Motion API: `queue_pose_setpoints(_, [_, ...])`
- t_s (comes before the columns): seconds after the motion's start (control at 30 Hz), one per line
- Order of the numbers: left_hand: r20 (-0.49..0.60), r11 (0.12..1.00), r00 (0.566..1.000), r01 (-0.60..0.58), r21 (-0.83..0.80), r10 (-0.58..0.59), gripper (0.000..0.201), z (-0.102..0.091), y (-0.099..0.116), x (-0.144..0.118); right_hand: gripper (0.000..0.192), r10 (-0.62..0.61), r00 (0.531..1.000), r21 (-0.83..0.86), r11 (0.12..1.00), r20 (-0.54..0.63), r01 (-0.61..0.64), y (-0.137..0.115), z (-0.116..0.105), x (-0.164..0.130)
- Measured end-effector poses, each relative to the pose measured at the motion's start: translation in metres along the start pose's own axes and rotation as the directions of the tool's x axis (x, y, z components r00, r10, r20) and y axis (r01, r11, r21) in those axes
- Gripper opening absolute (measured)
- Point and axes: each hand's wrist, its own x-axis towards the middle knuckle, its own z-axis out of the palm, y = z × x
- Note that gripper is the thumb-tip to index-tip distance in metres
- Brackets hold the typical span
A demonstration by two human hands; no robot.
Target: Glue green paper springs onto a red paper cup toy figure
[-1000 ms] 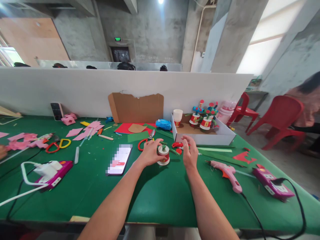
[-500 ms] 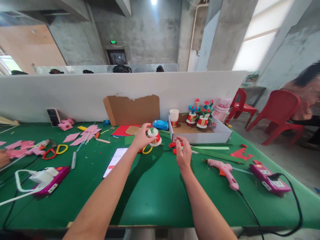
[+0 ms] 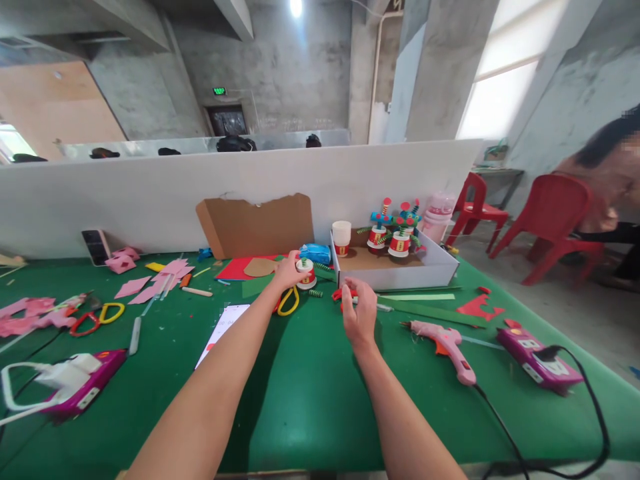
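My left hand is closed around the side of a small red-and-white paper cup, which stands upside down with a coiled green paper spring on its top. The cup is at table level, beside yellow-handled scissors and a loose green paper spring. My right hand hovers over the table with fingers loosely bent and thumb apart, holding nothing visible. Behind its fingers lies a red-handled tool, partly hidden.
A white box holds decorated cup figures and stacked cups. On the right lie a pink glue gun and a purple power strip. A phone and pink paper scraps are on the left.
My left hand has lowered the cup slightly to the table, beside the loose spring. My right hand has shifted little. The view has turned slightly right.
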Motion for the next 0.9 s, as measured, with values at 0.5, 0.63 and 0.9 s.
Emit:
queue_pose_setpoints(0.5, [0.051,0.99,0.994,-0.088,-0.106,0.094,0.089,0.011,-0.014,0.006,0.024,0.006,1.0,-0.028,1.0,0.03,-0.005,0.0,0.0,0.0])
queue_pose_setpoints(0.63, [0.015,0.986,0.993,-0.113,-0.12,0.115,0.096,0.0,-0.01,-0.002,0.025,0.05,0.993,0.021,0.998,0.105,-0.053,-0.004,0.001,-0.002])
queue_pose_setpoints(0.9, [-0.141,0.933,0.987,-0.125,-0.337,0.082,0.027,-0.021,0.013,-0.056,0.022,-0.029,0.779,0.189,0.975,0.626,-0.116,-0.02,0.016,-0.022])
